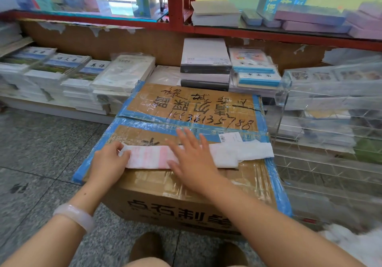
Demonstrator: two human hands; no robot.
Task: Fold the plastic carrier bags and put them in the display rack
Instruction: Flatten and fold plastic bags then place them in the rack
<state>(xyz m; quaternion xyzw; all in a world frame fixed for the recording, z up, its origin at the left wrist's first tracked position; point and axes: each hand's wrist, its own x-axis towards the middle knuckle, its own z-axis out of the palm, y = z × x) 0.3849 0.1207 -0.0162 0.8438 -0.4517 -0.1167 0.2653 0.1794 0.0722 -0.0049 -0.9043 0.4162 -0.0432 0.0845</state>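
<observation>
- Pinching the folded carrier bag point(186, 156) at its left end, the left hand point(108, 164) curls round it; the right hand point(193, 160) presses flat on its middle, fingers straight
- the bag lies as a long strip across the taped cardboard box point(186, 109)
- a clear acrylic rack point(330, 109) stands just right of the box; stacked books point(115, 76) lie beyond it

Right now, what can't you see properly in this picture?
- Middle of the plastic bag: covered by the right hand, head view.
- Bag's left end: hidden under the left hand.
- Clear display rack: cut off by the right edge.
- White shipping label: print too small.
</observation>
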